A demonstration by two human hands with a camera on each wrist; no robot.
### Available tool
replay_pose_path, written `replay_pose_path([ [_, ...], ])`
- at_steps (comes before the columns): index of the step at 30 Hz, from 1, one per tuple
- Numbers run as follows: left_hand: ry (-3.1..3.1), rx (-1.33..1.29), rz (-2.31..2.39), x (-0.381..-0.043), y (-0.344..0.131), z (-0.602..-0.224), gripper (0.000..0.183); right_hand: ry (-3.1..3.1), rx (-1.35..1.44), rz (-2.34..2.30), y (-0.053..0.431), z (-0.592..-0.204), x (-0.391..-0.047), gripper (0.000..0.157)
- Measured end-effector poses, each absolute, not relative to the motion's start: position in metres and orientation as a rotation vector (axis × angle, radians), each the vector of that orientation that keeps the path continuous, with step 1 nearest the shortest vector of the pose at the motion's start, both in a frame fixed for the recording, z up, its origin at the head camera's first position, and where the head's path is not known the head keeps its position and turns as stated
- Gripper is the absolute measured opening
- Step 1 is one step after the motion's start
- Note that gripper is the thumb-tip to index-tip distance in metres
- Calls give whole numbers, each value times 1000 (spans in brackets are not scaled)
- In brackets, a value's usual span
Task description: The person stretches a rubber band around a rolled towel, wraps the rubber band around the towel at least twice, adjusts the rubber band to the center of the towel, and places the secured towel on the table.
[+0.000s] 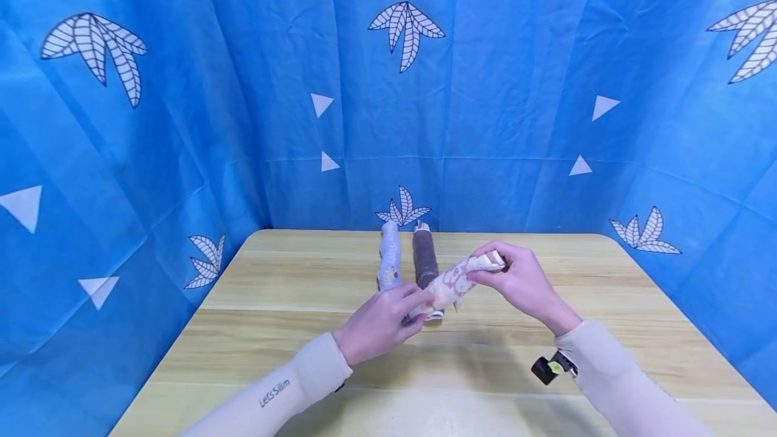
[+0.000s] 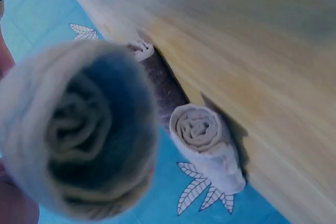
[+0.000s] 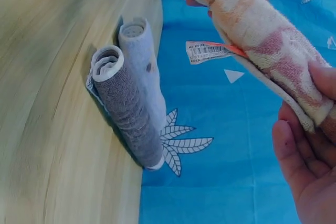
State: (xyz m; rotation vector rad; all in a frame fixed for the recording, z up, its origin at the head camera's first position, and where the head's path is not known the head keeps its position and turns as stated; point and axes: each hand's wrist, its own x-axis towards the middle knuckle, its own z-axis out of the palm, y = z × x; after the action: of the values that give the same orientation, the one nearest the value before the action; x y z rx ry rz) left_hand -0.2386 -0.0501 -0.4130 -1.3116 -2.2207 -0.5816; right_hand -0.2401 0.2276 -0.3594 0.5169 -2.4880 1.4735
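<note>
Both hands hold a rolled towel (image 1: 452, 284), cream with pinkish-brown patterning, slanted above the table. My left hand (image 1: 386, 319) grips its lower left end, and my right hand (image 1: 516, 278) pinches the upper right end. In the right wrist view a paper barcode tag (image 3: 207, 52) sticks out from the towel's side. Its coiled end fills the near part of the left wrist view, blurred. Behind it on the table lie a lavender rolled towel (image 1: 390, 256) and a dark brown-grey rolled towel (image 1: 425, 255), side by side; the held towel overlaps the dark one in the head view.
The wooden table (image 1: 291, 268) ends at a blue curtain (image 1: 485, 120) with white leaf and triangle prints, which stands behind it and along both sides. A small black device (image 1: 548, 369) is strapped at the right wrist.
</note>
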Motion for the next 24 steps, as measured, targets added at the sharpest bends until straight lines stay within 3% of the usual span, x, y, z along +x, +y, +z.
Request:
replay_pose_path([
  [14, -2349, -1331, -573, -247, -59, -415, 12, -2504, 494, 1499, 218, -360, -243, 22],
  [24, -2640, -1142, -1299, -244, -65, -408, 28, -2468, 561, 1579, 218, -362, -238, 28],
])
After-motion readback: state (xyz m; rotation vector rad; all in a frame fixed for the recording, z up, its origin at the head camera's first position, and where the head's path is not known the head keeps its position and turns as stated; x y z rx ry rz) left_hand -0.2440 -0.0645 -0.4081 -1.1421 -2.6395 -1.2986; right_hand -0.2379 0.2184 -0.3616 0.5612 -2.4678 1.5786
